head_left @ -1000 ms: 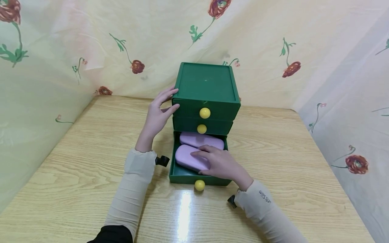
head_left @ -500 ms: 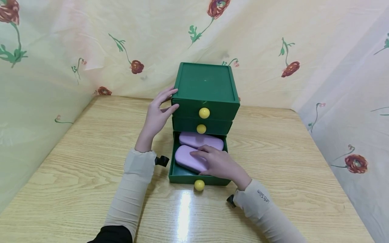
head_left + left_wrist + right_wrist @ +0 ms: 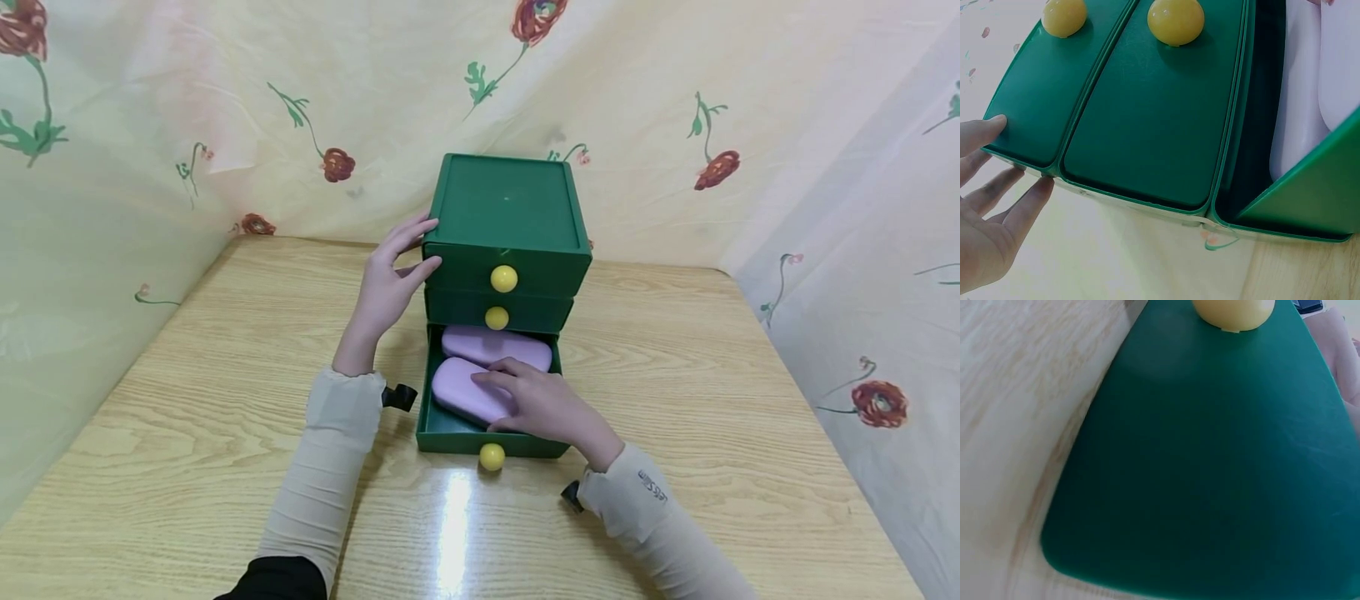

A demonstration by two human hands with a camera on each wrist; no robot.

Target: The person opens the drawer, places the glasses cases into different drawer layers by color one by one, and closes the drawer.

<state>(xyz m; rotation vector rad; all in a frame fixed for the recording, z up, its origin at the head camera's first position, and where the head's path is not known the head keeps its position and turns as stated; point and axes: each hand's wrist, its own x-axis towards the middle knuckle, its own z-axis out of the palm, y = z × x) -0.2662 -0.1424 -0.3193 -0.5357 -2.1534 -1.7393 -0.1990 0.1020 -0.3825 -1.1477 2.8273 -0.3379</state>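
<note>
A green three-drawer cabinet with yellow knobs stands on the table, its bottom drawer pulled out. Two lilac oblong cases with rounded ends, shaped like glasses cases, lie in that drawer. The front case sits slightly askew, and the rear case is partly under the drawer above. My right hand holds the front case's right end, thumb at its near side and fingers over its top. My left hand rests on the cabinet's upper left corner, thumb on the front, straight fingers along the side.
The wood-grain table extends on both sides of the cabinet. Behind it hangs a pale cloth with a flower print. The bottom drawer's front panel fills most of the right wrist view.
Almost nothing moves. The fingers of my right hand shift very slightly on the front case; my left hand stays at the cabinet corner.
</note>
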